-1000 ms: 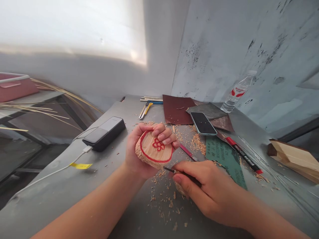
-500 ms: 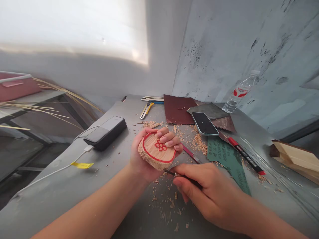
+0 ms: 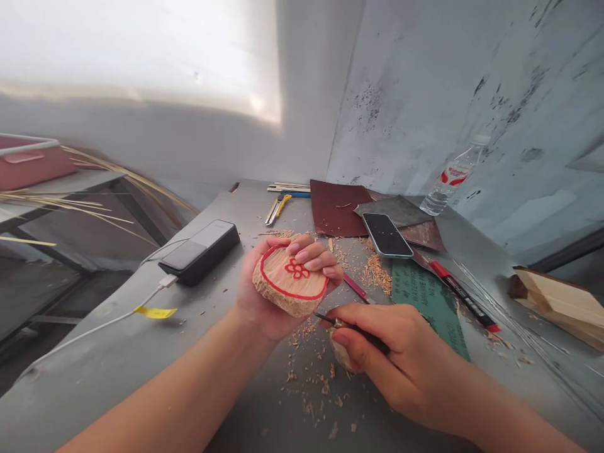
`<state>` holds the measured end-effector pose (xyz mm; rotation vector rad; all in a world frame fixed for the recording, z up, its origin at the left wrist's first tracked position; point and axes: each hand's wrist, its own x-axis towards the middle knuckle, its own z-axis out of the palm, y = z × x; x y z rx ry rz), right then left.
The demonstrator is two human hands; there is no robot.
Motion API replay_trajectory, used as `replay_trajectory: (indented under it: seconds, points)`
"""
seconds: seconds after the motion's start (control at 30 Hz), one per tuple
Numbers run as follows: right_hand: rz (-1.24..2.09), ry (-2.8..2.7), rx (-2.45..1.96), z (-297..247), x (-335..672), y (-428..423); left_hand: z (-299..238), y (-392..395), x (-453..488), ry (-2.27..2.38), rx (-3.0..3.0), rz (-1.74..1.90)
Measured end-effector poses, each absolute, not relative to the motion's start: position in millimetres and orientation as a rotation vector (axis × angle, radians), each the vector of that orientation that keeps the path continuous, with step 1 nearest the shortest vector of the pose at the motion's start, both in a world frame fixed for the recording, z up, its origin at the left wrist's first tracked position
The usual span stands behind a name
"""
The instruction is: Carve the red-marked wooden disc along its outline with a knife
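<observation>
My left hand (image 3: 264, 296) is closed round a thick wooden disc (image 3: 283, 286), its fingers curled over the far edge. A red line runs round the disc's top face, and a red flower is drawn near the fingers. The disc's side is rough and chipped. In my right hand (image 3: 391, 346) is a slim dark carving tool (image 3: 361, 335), pinched between thumb and fingers. Its thin tip lies close to the disc's lower right edge; whether it touches I cannot tell. Under the right fingers a pale rounded piece (image 3: 340, 355) partly shows. Wood shavings (image 3: 325, 384) lie scattered below.
Behind the hands are a yellow utility knife (image 3: 278, 207), brown sandpaper (image 3: 337, 211) and a phone (image 3: 387, 234). A black power bank (image 3: 201, 251) with a cable sits left. Green sandpaper (image 3: 419, 289), a red-black marker (image 3: 465, 296), thin wires, a wood block (image 3: 561, 302) and a bottle (image 3: 453, 179) are right.
My left hand and the disc have shifted slightly left. The tool tip has come away from under the disc's edge, and a pale piece now shows beneath my right hand.
</observation>
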<state>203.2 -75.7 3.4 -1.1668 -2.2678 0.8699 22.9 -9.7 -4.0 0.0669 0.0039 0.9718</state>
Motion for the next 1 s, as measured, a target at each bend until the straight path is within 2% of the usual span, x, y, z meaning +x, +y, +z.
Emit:
replay_trajectory:
  seconds: [0.2,0.43,0.67,0.8,1.0]
  points:
    - [0.83,-2.289,-1.115,0,203,-77,-6,-12,25,-0.011,0.028,0.928]
    - [0.583,-2.307,-1.017,-6,201,-79,-10,-14,28,-0.004,-0.039,0.897]
    - [1.089,-2.127,-1.189,7,195,-82,-9,-12,38,0.235,0.02,1.0]
    - [1.176,-2.011,-1.199,7,195,-82,-6,-13,40,0.504,0.316,1.08]
    - [1.342,-1.728,-1.173,2,200,-81,-7,-13,38,0.582,0.725,1.313]
